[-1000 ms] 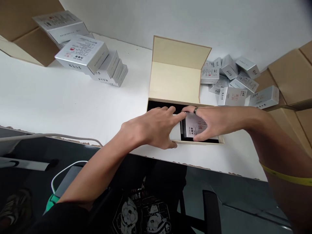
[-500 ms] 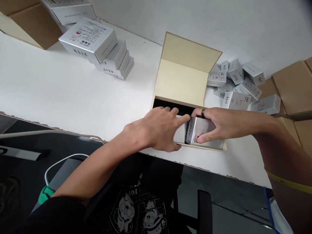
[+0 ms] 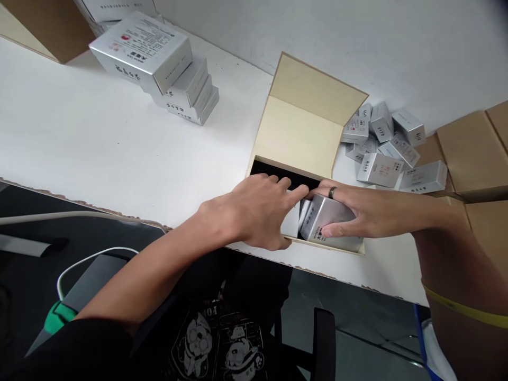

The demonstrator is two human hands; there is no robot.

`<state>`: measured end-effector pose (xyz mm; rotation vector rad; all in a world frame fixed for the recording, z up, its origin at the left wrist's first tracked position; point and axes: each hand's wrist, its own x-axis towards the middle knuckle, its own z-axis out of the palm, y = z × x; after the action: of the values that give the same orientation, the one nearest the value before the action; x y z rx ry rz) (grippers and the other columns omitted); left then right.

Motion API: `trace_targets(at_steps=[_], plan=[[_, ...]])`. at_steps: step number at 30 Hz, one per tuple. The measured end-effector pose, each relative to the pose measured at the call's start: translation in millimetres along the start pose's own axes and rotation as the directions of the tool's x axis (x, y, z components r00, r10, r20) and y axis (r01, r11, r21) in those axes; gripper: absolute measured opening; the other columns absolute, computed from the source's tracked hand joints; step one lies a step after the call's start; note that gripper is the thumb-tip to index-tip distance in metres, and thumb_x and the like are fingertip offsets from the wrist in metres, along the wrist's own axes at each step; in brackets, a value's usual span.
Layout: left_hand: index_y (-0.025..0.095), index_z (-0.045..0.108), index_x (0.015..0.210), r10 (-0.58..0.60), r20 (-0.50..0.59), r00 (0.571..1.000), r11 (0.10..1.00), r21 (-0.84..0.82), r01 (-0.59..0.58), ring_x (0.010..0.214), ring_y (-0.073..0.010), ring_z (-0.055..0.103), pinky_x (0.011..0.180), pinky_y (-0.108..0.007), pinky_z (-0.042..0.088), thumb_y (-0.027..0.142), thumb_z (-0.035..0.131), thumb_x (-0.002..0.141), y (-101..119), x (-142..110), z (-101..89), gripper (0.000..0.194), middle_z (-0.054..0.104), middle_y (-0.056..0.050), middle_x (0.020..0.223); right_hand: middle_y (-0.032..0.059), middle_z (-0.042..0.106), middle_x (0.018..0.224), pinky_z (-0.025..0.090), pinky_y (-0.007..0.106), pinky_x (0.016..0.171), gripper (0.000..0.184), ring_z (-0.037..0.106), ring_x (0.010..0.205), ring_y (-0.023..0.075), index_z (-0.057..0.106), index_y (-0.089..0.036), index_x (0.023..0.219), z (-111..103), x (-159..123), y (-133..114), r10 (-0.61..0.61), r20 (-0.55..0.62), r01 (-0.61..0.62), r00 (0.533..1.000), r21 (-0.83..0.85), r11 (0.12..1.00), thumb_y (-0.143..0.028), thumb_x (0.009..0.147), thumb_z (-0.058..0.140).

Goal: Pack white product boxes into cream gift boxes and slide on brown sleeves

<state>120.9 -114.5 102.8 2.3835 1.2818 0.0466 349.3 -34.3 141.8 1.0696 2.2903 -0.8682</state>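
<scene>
I read the step in hand as working one silver box (image 3: 335,211) at the right part of the cream case (image 3: 341,248), though I can't tell whether it is going in or coming out. It sits tilted there, partly inside the walls. My right hand (image 3: 353,209) is closed across it, thumb on the near side and fingers along the far side; my left hand (image 3: 260,211) arches over the left part, fingers spread and bent, beside a pale block (image 3: 291,219), and I can't make out whether it grips anything. To my eye the next move calls for an even hold and a level box, with the left hand steadying its neighbour. Counting: two hands, one case with one raised lid (image 3: 299,129), and one box in my grip. The right-hand heap (image 3: 381,168) shows at least eight silver boxes; the left-hand stack (image 3: 146,47) at least four, plus at least one more behind it. Brown cartons (image 3: 466,148) overlap at the right edge, too cropped to count.
</scene>
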Motion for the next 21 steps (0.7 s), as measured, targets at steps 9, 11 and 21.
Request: trace_targets(at_steps=[9, 11, 21], plan=[[0.018, 0.048, 0.146, 0.011, 0.018, 1.000, 0.999, 0.049, -0.012, 0.099, -0.0333, 0.062, 0.085, -0.044, 0.050, 0.058, 0.071, 0.081, 0, 0, 0.1, 0.080, 0.065, -0.014, 0.119, 0.0102, 0.069, 0.123, 0.058, 0.041, 0.081, 0.082, 0.069, 0.099, 0.0305, 0.056, -0.026, 0.144, 7, -3, -8, 0.058, -0.060, -0.055, 0.996, 0.057, 0.997, -0.075, 0.079, 0.065], [0.018, 0.049, 0.146, 0.011, 0.017, 1.000, 0.999, 0.044, -0.012, 0.098, -0.0330, 0.062, 0.085, -0.044, 0.049, 0.059, 0.071, 0.081, 0, 0, -0.3, 0.080, 0.066, -0.014, 0.117, 0.0082, 0.073, 0.106, 0.057, 0.039, 0.070, 0.086, 0.069, 0.083, 0.0275, 0.050, -0.027, 0.150, 6, -7, -8, 0.109, -0.009, -0.108, 0.994, 0.068, 0.992, -0.076, 0.081, 0.064], [0.018, 0.048, 0.146, 0.031, -0.007, 0.999, 0.998, 0.048, -0.031, 0.102, -0.0326, 0.061, 0.088, -0.044, 0.049, 0.058, 0.069, 0.082, -3, 0, 3.2, 0.078, 0.066, -0.014, 0.121, 0.0029, 0.060, 0.120, 0.051, 0.040, 0.094, 0.040, 0.059, 0.110, 0.0240, 0.063, -0.035, 0.114, 47, -31, 5, 0.010, -0.936, 0.435, 0.352, 0.173, 0.884, -0.037, 0.079, 0.084]])
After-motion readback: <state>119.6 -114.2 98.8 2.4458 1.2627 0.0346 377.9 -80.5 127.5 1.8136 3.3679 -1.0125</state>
